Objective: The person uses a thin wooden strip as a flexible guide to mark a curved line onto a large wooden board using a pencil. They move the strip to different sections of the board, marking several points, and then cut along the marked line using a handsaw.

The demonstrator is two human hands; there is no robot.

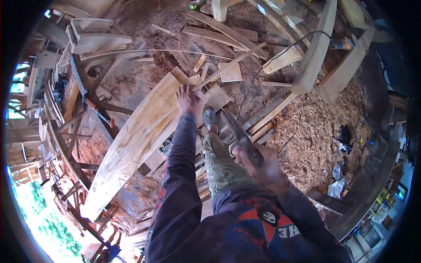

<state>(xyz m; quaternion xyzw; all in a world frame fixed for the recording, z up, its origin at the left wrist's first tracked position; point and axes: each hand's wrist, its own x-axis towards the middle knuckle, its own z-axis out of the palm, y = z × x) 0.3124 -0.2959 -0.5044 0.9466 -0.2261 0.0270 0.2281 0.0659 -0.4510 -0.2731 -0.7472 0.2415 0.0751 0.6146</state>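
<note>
While the left hand [188, 100] rests upon the upper end of a wide pale plank [136, 136], its fingers are beside the near end of a thin wooden strip [230, 68]; whether they grip this strip or only press there, I cannot tell. The right hand [261, 164] is somewhat blurred, but it is closed around the handle end of a long dark tool [237, 131]; the exact kind of this tool I cannot tell. The tool points away from the body, and its far end is near the left hand. The plank lies slantwise at the person's left side, and the strip extends up and to the right. One shoe [210, 117] is just below the left hand. Farther away lies a square piece of wood [231, 73], and at the right are thick timbers [315, 55] above many wood shavings [315, 127]
</note>
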